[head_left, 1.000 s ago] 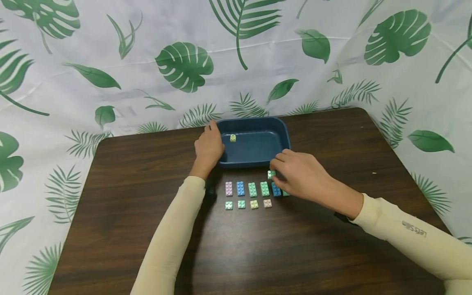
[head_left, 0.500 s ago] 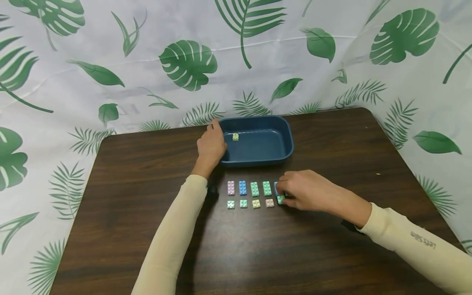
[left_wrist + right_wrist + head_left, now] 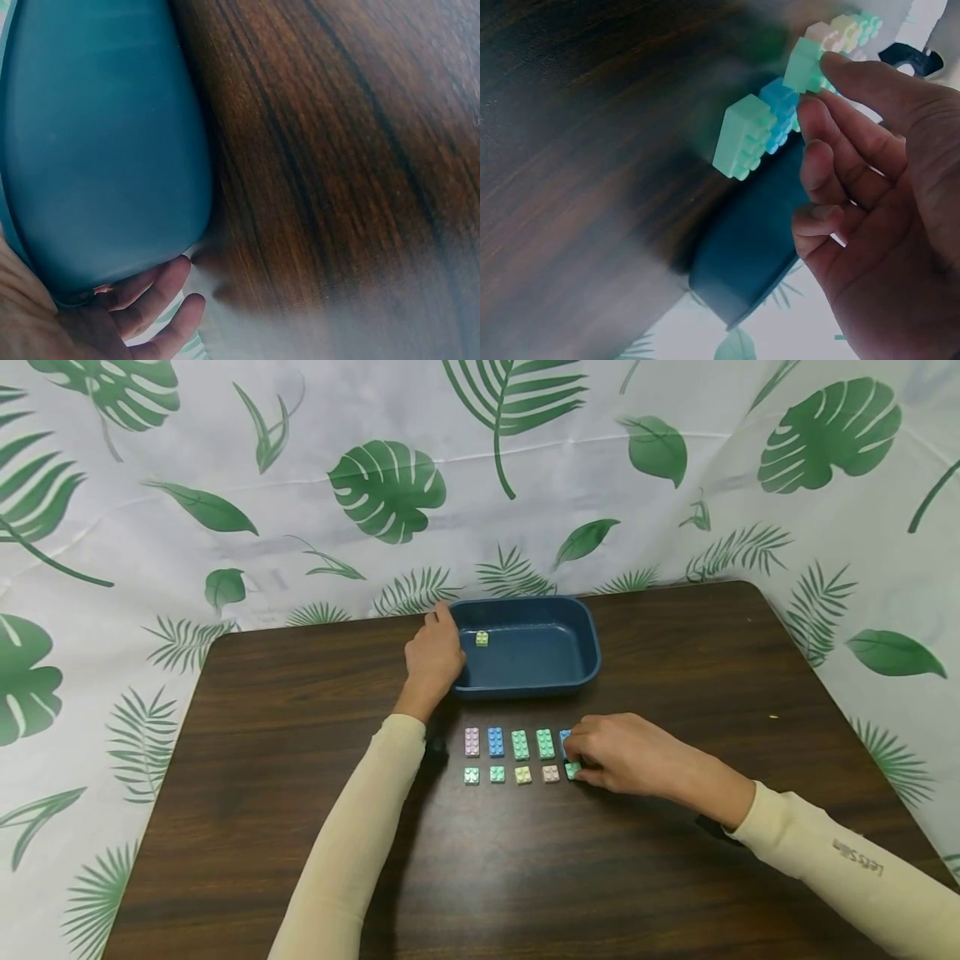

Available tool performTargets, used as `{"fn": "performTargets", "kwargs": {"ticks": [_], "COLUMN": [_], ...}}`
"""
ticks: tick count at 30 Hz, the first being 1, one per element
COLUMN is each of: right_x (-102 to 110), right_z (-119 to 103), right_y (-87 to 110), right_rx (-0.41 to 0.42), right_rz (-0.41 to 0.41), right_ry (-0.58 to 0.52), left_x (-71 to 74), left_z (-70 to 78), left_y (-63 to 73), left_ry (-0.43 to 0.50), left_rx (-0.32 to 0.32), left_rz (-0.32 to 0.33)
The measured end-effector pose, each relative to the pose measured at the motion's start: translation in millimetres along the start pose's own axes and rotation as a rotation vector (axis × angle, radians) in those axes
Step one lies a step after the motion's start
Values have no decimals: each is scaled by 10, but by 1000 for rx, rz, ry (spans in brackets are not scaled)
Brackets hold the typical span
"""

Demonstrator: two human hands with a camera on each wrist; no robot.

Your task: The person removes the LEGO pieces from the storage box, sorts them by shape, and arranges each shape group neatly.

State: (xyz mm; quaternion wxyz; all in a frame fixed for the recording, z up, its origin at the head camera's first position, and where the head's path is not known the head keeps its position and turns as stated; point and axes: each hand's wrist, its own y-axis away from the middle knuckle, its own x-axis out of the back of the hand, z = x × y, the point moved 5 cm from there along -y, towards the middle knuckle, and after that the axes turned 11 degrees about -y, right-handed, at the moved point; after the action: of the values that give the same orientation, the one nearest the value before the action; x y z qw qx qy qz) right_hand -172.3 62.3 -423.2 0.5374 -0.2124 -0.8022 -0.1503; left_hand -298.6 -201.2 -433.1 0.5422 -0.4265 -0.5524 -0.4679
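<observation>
At the left end of a dark blue bin (image 3: 525, 687), my left hand (image 3: 434, 652) grips the wall. Its fingers (image 3: 161, 296) lie against the bin's outside in the left wrist view. My right hand (image 3: 626, 752) pinches a small green toy brick (image 3: 572, 770) between thumb and fingertips, at the right end of a row of small bricks. In the right wrist view that brick (image 3: 803, 66) stands beside the pale pink one. Behind it is a long blue brick (image 3: 565, 740), partly hidden by the hand; a long green brick (image 3: 742, 136) shows only in the right wrist view.
The back row holds long bricks: lilac (image 3: 472, 742), blue (image 3: 496, 742) and two green (image 3: 521, 745). In front are small green, yellow (image 3: 522, 775) and pale pink (image 3: 551, 773) bricks. One small yellow brick (image 3: 482, 638) lies inside the bin. A leaf-print cloth hangs behind the table.
My right hand has carried the small green brick from beside the bin's front edge down to the right end of the front row. The left hand stays on the bin.
</observation>
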Motion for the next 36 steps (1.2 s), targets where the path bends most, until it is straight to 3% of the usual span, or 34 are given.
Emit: {"fn": "performTargets", "kwargs": {"ticks": [12,24,27,33,36], "right_x": [-56,205,319,516,582], "right_z": [1,-67,-113,-215,-212], "right_y": [14,-29,-89,-243,-339], "right_rx": [1,-92,-70,71,92], "right_rz": [-34,-109,-43,196,291], "right_ry": [-3,-33,-33,30,21], "left_x": [15,8,2,1,3], "left_z": [-19,0,-3,14,16], "left_y": [31,26,21,2,-10], "left_ry": [-17,-36,-40,-51,-58], "left_rx": [1,-26,-22,-39,-30], "left_rz": [-13,-1,-6,-2,-8]}}
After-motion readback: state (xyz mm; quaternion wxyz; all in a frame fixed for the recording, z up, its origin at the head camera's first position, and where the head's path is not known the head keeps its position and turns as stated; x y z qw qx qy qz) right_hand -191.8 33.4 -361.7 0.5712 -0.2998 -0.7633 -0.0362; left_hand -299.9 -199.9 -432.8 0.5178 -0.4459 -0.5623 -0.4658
